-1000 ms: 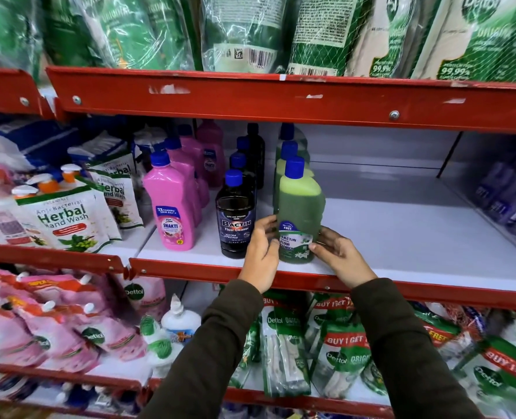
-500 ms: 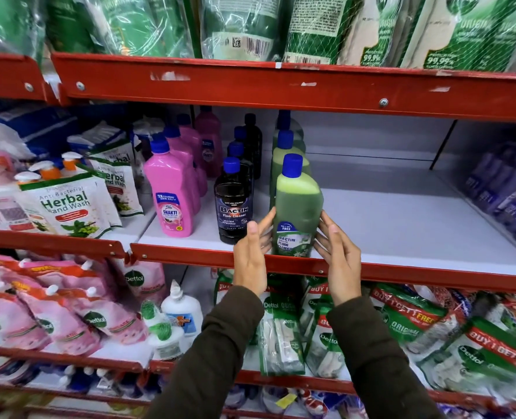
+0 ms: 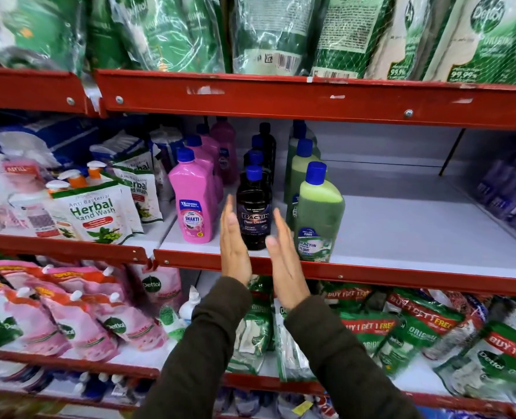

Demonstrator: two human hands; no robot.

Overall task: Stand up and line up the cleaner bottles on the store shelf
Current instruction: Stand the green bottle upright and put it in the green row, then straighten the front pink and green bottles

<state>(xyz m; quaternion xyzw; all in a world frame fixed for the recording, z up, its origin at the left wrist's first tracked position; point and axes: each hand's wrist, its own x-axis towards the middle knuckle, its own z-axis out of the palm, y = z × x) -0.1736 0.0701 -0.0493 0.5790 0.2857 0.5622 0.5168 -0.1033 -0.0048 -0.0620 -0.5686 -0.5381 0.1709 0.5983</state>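
Three rows of blue-capped cleaner bottles stand upright on the white middle shelf (image 3: 402,237). The front pink bottle (image 3: 193,198) leads the left row, the front black bottle (image 3: 253,210) the middle row, and the front green bottle (image 3: 318,216) the right row. My left hand (image 3: 234,243) and my right hand (image 3: 284,261) are held flat with fingers straight, palms facing each other, one on each side of the black bottle. Neither hand grips it; whether they touch it is unclear.
Herbal hand wash pouches (image 3: 96,213) fill the shelf to the left. Purple bottles (image 3: 511,195) stand at the far right, with bare white shelf between them and the green row. Green refill packs hang above, pink and green pouches lie below. Red shelf lips (image 3: 311,98) cross the view.
Both hands let go of the front green bottle and moved left. They now flank the front black bottle with flat open palms.
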